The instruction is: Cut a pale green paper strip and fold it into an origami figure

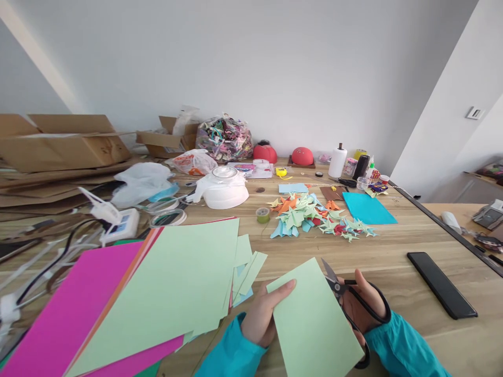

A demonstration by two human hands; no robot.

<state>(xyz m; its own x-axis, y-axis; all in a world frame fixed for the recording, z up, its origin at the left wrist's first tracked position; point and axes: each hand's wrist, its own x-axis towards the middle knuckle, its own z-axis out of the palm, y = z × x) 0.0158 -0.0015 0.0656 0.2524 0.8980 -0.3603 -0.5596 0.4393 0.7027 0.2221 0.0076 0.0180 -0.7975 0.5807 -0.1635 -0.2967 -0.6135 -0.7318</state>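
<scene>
My left hand [264,309] grips a light green sheet of paper [314,324] near its upper left corner, thumb on top and the other fingers behind. In my right hand [363,303] is a pair of black-handled scissors [334,285], the fingers through the loops. The scissor blades are spread and lie at the sheet's right edge, partly behind it. To the left a stack of coloured paper [176,272] has light green on top, with pink and orange sheets under it. Small paper offcuts [251,272] lie by the stack's right side.
Folded paper cranes [298,214] form a pile beyond my hands, beside a blue sheet [369,208]. A black phone [442,285] lies at the right. Cables and a white power strip [123,225] are at the left, with cardboard boxes [65,146] behind.
</scene>
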